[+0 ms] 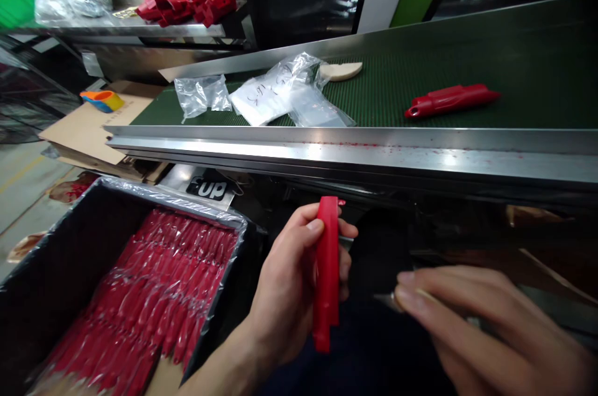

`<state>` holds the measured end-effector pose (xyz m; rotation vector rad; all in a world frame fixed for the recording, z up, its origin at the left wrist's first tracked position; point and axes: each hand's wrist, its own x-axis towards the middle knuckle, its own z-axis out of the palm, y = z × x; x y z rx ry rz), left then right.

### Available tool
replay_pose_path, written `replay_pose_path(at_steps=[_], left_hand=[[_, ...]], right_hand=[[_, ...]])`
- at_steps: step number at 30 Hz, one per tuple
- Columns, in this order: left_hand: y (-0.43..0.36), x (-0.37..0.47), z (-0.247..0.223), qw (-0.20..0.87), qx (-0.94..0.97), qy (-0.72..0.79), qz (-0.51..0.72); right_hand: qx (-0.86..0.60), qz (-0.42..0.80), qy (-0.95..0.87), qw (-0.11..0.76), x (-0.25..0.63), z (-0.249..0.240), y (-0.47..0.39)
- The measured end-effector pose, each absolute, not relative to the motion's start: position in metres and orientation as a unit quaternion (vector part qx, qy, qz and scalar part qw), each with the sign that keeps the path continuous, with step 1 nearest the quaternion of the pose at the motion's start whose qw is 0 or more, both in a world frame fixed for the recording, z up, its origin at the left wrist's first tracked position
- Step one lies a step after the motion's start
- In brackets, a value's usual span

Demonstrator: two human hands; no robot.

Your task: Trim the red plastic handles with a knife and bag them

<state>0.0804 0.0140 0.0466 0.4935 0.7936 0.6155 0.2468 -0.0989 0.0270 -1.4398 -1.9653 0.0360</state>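
Note:
My left hand (289, 278) is closed around a long red plastic part (327, 271), held upright with its narrow edge towards me. A small red shred sticks out at the part's upper right. Lower right, my right hand (481, 321) pinches a small knife (387, 301), its pointed blade aimed left at the red part but apart from it. Motion blurs this hand, and its fingers hide most of the knife's handle. Beyond both hands, another red plastic piece (451, 100) lies on the green conveyor belt (383, 97).
A black crate (42, 265) at left holds rows of bagged red parts (159, 284). Plastic bags (275, 91) and a pale curved piece (341, 71) lie on the belt. The belt's metal rail (374, 150) carries red shavings. Red parts (189, 2) sit on a shelf; tape rolls (103, 100) rest on cardboard.

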Motion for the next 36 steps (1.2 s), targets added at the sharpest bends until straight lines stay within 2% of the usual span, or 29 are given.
replay_pose_path(at_steps=[6, 13, 22, 24, 29, 36], left_hand=[[-0.002, 0.072, 0.048, 0.836, 0.312, 0.39, 0.227], [-0.01, 0.071, 0.055, 0.829, 0.318, 0.403, 0.221], [-0.013, 0.068, 0.052, 0.821, 0.341, 0.405, 0.214], [-0.016, 0.066, 0.051, 0.841, 0.335, 0.371, 0.205], [-0.021, 0.067, 0.05, 0.883, 0.265, 0.319, 0.222], [-0.013, 0.067, 0.041, 0.907, 0.248, 0.264, 0.213]], right_hand=[[-0.578, 0.002, -0.742, 0.34, 0.256, 0.035, -0.079], [-0.589, -0.002, -0.75, 0.301, 0.251, 0.036, -0.077], [-0.586, -0.008, -0.754, 0.298, 0.25, 0.034, -0.075], [-0.599, -0.027, -0.74, 0.305, 0.253, 0.032, -0.073], [-0.611, 0.0, -0.689, 0.389, 0.257, 0.033, -0.076], [-0.583, 0.039, -0.724, 0.366, 0.245, 0.034, -0.084]])
